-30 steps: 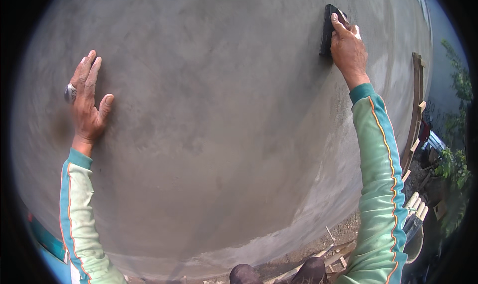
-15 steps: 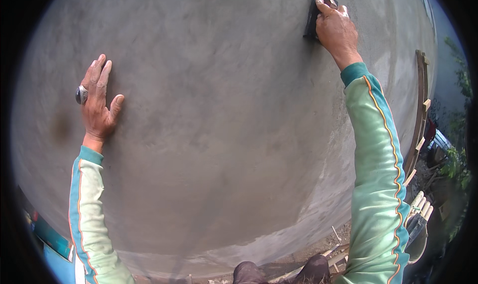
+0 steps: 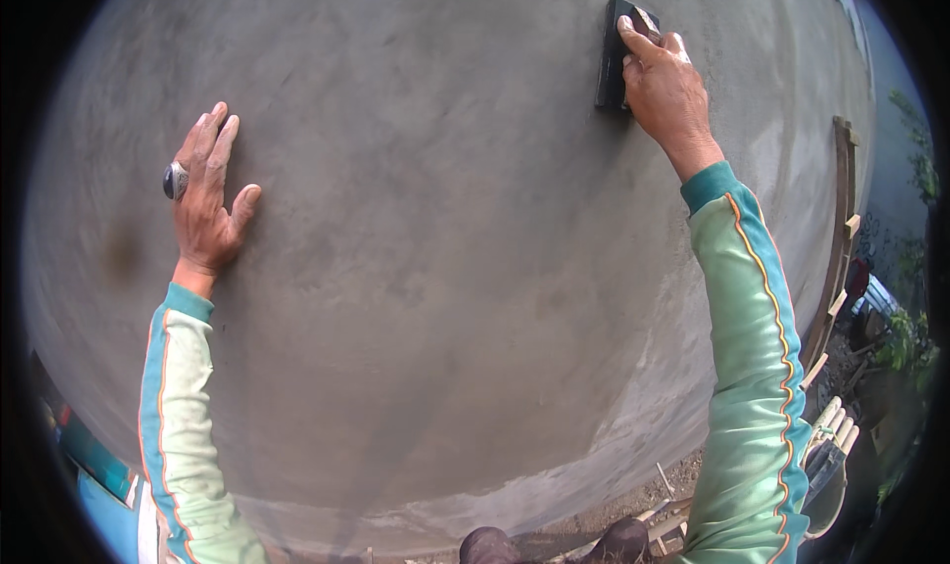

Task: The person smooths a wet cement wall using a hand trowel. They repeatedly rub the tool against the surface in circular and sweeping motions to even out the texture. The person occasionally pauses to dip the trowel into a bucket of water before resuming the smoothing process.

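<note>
A grey plastered wall [image 3: 435, 267] fills most of the view, with darker and lighter damp patches. At upper right my right hand [image 3: 663, 89] grips a dark rectangular float [image 3: 610, 49] with a wooden handle, held against the wall face. On the left, my left hand [image 3: 211, 193] lies on the wall with fingers stretched out and thumb apart, holding nothing; a large dark-stoned ring is on one finger. Both forearms are in pale green sleeves with teal stripes.
A wooden ladder-like strip [image 3: 846, 188] runs along the right side. Beyond are leaves [image 3: 905, 341], debris and a container with pale sticks [image 3: 831, 440]. A blue object [image 3: 104, 500] is at lower left. My knees [image 3: 485, 546] show at the bottom edge, above dirt and wood scraps.
The float and my right hand have shifted left, rising and then dropping slightly since half a second ago. My left hand has crept a little to the right along the wall.
</note>
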{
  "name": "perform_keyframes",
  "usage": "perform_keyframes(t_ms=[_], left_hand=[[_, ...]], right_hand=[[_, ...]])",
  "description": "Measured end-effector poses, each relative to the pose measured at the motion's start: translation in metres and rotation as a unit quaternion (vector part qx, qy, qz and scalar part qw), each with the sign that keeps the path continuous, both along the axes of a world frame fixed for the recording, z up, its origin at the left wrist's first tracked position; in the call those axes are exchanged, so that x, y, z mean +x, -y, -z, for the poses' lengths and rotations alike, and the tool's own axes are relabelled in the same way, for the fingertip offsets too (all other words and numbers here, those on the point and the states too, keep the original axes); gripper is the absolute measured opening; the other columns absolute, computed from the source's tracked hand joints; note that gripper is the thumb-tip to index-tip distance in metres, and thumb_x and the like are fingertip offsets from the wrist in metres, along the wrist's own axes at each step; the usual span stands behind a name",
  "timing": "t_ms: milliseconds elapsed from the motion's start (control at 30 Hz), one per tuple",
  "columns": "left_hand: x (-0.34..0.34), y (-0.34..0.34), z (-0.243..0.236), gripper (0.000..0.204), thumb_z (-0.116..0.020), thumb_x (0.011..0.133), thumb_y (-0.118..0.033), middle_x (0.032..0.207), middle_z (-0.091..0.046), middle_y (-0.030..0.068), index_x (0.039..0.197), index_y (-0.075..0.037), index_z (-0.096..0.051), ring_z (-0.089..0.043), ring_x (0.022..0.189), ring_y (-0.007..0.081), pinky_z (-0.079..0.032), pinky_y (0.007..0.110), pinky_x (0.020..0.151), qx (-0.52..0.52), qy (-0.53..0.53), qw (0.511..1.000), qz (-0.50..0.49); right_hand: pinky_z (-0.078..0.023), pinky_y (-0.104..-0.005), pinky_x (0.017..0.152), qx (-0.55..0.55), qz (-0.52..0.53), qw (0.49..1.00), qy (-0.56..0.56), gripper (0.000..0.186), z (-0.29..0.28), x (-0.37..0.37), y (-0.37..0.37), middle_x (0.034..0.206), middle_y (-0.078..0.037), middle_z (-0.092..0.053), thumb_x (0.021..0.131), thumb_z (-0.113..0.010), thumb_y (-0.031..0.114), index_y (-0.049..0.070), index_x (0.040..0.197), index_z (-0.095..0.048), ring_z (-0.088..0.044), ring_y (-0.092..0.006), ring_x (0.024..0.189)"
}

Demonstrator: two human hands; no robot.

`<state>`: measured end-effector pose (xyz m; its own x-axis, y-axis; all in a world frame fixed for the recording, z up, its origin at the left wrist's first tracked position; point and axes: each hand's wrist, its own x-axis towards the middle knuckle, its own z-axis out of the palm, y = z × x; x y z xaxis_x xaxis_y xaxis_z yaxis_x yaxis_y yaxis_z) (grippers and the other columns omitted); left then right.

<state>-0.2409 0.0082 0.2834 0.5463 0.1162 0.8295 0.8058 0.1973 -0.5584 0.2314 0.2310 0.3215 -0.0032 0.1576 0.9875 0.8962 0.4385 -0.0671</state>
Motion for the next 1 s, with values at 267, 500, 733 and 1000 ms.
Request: perform_keyframes(t_ms=[267,500,733,1000], left_hand=[[-0.004,0.004,0.001,0.074,-0.05,0.106,-0.064,0.164,-0.051,0.0063,0.157,-0.011,-0.053,-0.044,0.152,0.0335,-0.037,0.047,0.124,0.001,0.004,1.0,0.008],[-0.006,0.004,-0.001,0.074,-0.05,0.106,-0.065,0.163,-0.052,0.0068,0.157,-0.011,-0.053,-0.046,0.15,0.0345,-0.038,0.048,0.123,0.01,-0.009,1.0,-0.003],[-0.002,0.001,0.001,0.075,-0.048,0.106,-0.065,0.164,-0.05,0.0062,0.159,-0.012,-0.051,-0.042,0.153,0.0336,-0.035,0.047,0.125,0.004,0.005,1.0,-0.013],[-0.01,0.003,-0.001,0.071,-0.047,0.107,-0.063,0.165,-0.049,0.0069,0.157,-0.013,-0.053,-0.046,0.149,0.0345,-0.038,0.048,0.123,0.008,-0.006,1.0,-0.011]], right_hand=[[-0.062,-0.0473,0.087,-0.018,-0.011,1.0,-0.004,0.045,0.035,-0.022,0.014,0.113,-0.011,-0.063,0.104,-0.058,0.018,0.028,0.147,-0.067,-0.074,-0.0327,0.099],[-0.063,-0.0496,0.086,-0.01,-0.021,1.0,-0.003,0.045,0.02,-0.02,0.008,0.125,-0.018,-0.062,0.104,-0.056,0.019,0.029,0.147,-0.065,-0.074,-0.039,0.099],[-0.06,-0.0484,0.094,0.021,0.029,0.998,-0.058,0.047,-0.029,0.035,-0.056,0.118,-0.015,-0.064,0.103,-0.056,0.02,0.027,0.148,-0.065,-0.073,-0.034,0.107],[-0.06,-0.0316,0.052,0.132,-0.182,0.955,0.194,0.058,0.117,-0.181,0.103,0.109,-0.012,-0.054,0.081,-0.072,0.01,0.008,0.138,-0.068,-0.066,-0.0172,0.073]])
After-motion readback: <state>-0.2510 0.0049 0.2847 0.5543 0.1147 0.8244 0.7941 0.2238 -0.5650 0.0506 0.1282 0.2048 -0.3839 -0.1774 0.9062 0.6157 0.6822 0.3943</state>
